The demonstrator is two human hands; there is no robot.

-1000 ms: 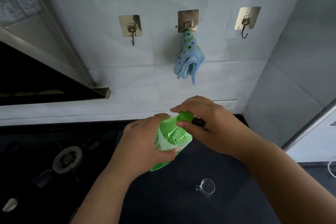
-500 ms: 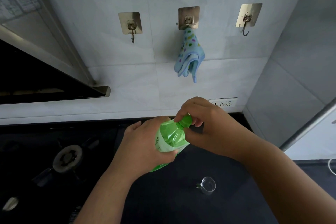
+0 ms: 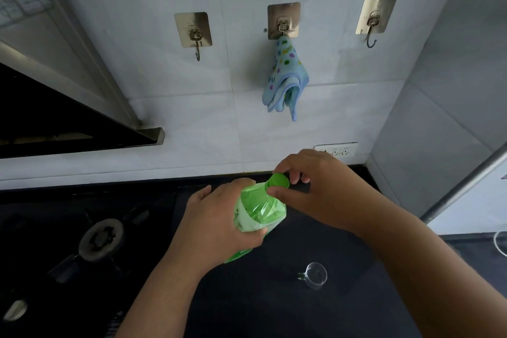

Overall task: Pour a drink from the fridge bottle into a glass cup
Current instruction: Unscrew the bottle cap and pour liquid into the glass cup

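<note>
One bottle, one cup, three wall hooks.
Your left hand (image 3: 216, 223) wraps the green bottle (image 3: 258, 211), held tilted above the dark counter (image 3: 274, 304); your right hand (image 3: 326, 189) pinches its green cap (image 3: 278, 181). The clear glass cup (image 3: 315, 276) stands nearby.

A dark tabletop (image 3: 247, 304) is carrying a small clear glass cup (image 3: 314, 276), sitting upright, with a gas burner (image 3: 100, 239) lying well apart.
</note>
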